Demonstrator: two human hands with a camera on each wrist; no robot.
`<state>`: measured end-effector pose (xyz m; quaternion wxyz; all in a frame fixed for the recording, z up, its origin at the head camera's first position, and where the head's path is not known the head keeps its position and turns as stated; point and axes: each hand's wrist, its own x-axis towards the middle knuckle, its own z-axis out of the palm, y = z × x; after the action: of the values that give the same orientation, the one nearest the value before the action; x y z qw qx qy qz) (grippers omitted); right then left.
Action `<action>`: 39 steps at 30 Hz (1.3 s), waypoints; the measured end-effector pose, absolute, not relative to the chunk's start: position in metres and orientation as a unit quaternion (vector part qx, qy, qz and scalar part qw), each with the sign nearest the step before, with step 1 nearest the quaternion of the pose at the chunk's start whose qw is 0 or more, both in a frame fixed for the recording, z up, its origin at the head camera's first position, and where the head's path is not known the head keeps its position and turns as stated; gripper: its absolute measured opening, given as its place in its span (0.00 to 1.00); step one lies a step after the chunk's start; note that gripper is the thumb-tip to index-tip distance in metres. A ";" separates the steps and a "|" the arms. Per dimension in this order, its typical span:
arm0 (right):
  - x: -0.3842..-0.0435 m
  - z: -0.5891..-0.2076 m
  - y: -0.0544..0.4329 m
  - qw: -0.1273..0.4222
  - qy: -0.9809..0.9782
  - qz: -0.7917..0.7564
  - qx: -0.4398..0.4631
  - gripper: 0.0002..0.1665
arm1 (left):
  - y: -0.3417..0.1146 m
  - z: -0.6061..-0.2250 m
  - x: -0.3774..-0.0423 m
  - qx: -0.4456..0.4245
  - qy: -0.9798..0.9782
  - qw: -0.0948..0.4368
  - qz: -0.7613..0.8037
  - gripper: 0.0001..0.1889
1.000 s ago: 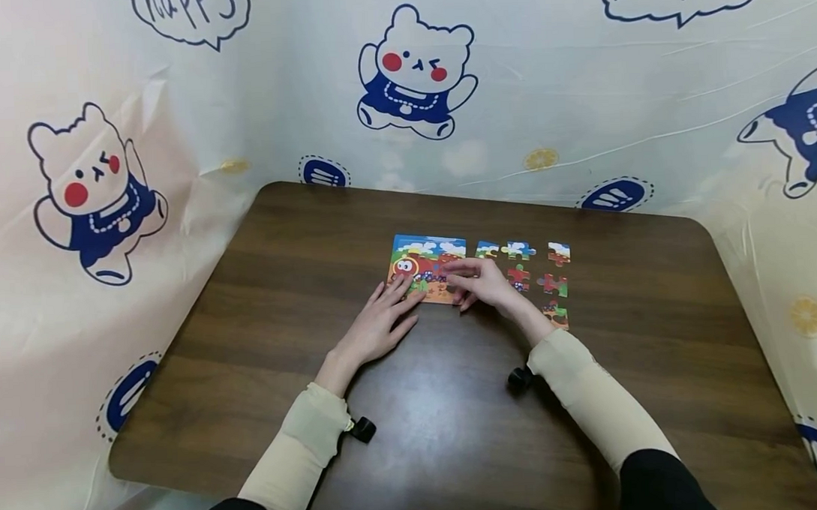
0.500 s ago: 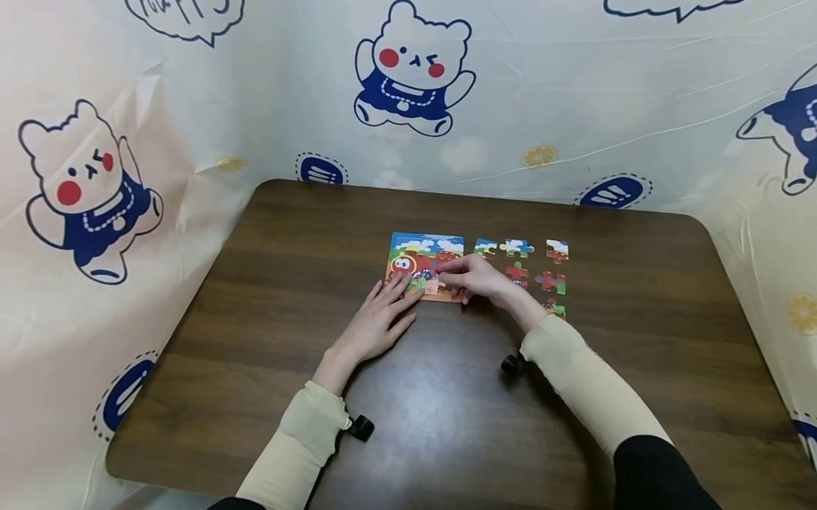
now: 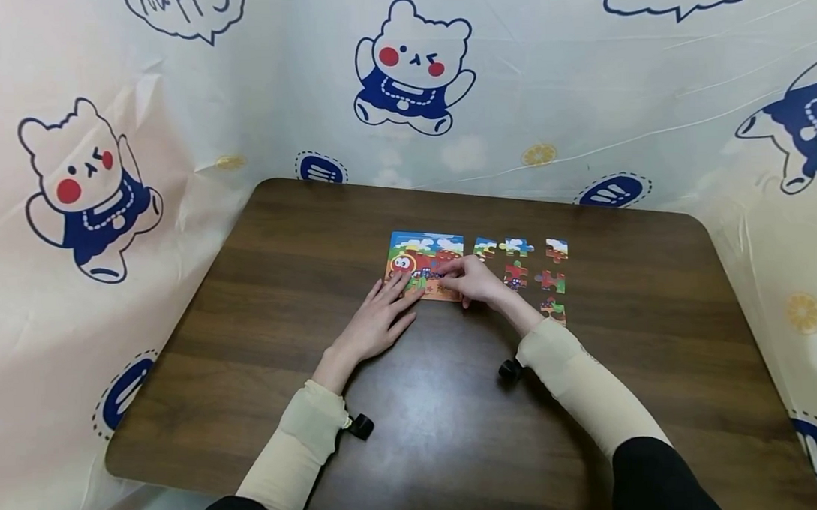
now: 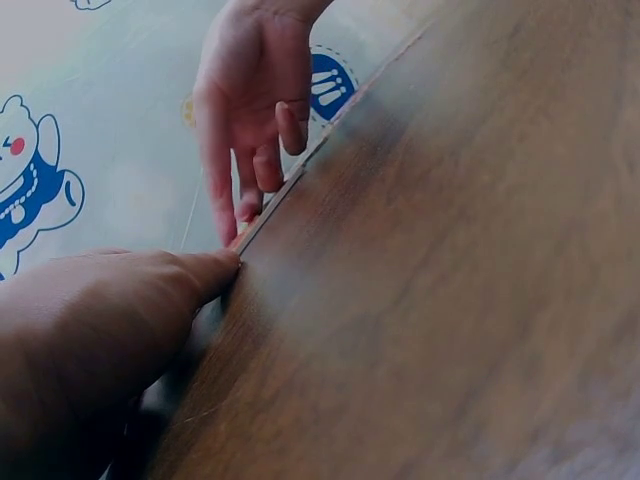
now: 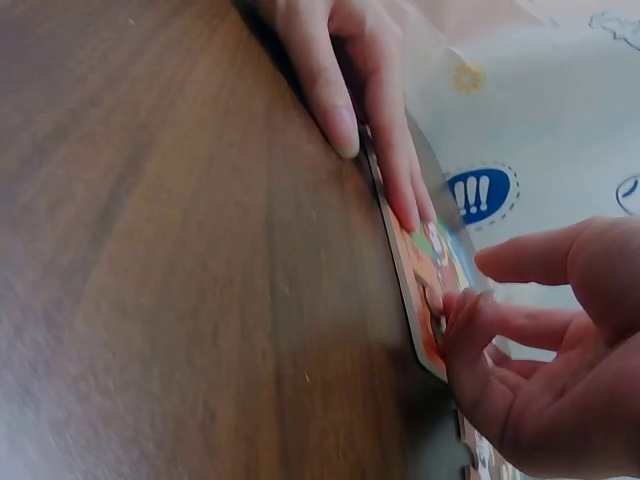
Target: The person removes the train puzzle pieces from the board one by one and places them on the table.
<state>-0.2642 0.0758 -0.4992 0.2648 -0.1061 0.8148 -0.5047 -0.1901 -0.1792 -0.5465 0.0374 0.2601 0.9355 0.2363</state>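
Observation:
A colourful jigsaw puzzle board [image 3: 427,239] with a red cartoon character lies near the middle of the table. My left hand [image 3: 377,322] rests on its lower left part, fingers stretched out and spread. At the board's right side is my right hand [image 3: 478,281], its fingertips on the picture. In the right wrist view those fingertips [image 5: 462,305] touch the board near its lower corner, and no piece shows between them. The right hand covers part of the board's right side. Seen from the left wrist, the right hand [image 4: 258,110] reaches down to the board edge.
Several loose jigsaw pieces lie right of the board, among them a sky piece [image 3: 516,247], a red piece [image 3: 551,281] and a green-red piece [image 3: 554,310] near the right forearm. The brown table [image 3: 250,350] stands against a curtain [image 3: 544,70] printed with bears.
My right hand has shifted slightly left over the board, its fingers staying on the picture. The left hand keeps its place on the board. The loose pieces lie as before.

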 end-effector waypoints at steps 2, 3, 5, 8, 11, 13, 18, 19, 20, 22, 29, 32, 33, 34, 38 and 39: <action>-0.263 -0.499 0.074 0.260 0.818 -0.501 -0.107 0.22 | -0.179 -0.547 -0.191 0.259 0.936 0.039 0.237 0.28; -0.262 -0.499 0.074 0.259 0.818 -0.503 -0.105 0.22 | -0.179 -0.547 -0.191 0.259 0.936 0.039 0.237 0.28; -0.261 -0.500 0.074 0.259 0.814 -0.510 -0.098 0.22 | -0.178 -0.547 -0.191 0.258 0.936 0.039 0.236 0.28; -0.259 -0.500 0.074 0.258 0.810 -0.518 -0.091 0.22 | -0.178 -0.547 -0.191 0.257 0.937 0.042 0.234 0.28; -0.257 -0.499 0.074 0.253 0.813 -0.517 -0.090 0.22 | -0.178 -0.546 -0.191 0.257 0.937 0.042 0.232 0.29; -0.257 -0.497 0.074 0.248 0.816 -0.515 -0.087 0.21 | -0.178 -0.546 -0.191 0.256 0.937 0.044 0.232 0.29; -0.258 -0.500 0.073 0.241 0.817 -0.519 -0.070 0.21 | -0.178 -0.546 -0.191 0.256 0.938 0.043 0.232 0.28; -0.258 -0.500 0.073 0.240 0.817 -0.520 -0.068 0.21 | -0.178 -0.546 -0.191 0.257 0.938 0.042 0.231 0.28; -0.257 -0.501 0.073 0.240 0.816 -0.522 -0.066 0.21 | -0.178 -0.545 -0.191 0.258 0.938 0.041 0.230 0.28; -0.257 -0.503 0.074 0.241 0.812 -0.527 -0.066 0.22 | -0.178 -0.545 -0.191 0.258 0.938 0.040 0.229 0.28; -0.253 -0.506 0.074 0.223 0.822 -0.512 -0.112 0.28 | -0.178 -0.545 -0.190 0.252 0.939 0.044 0.229 0.28; -0.251 -0.510 0.074 0.196 0.837 -0.486 -0.157 0.26 | -0.178 -0.545 -0.190 0.251 0.939 0.044 0.231 0.28; -0.251 -0.512 0.074 0.184 0.842 -0.477 -0.170 0.25 | -0.178 -0.545 -0.190 0.251 0.939 0.043 0.231 0.28; -0.250 -0.513 0.074 0.172 0.847 -0.469 -0.181 0.24 | -0.178 -0.545 -0.190 0.251 0.939 0.043 0.232 0.28; -0.250 -0.517 0.074 0.147 0.850 -0.468 -0.191 0.23 | -0.178 -0.544 -0.190 0.253 0.938 0.042 0.234 0.28; -0.250 -0.517 0.074 0.150 0.846 -0.477 -0.185 0.23 | -0.178 -0.544 -0.190 0.254 0.937 0.042 0.235 0.28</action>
<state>-0.2501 0.0739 -0.5172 0.1499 -0.1846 0.8462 -0.4768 -0.1899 -0.1781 -0.5444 0.0425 0.2538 0.9373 0.2349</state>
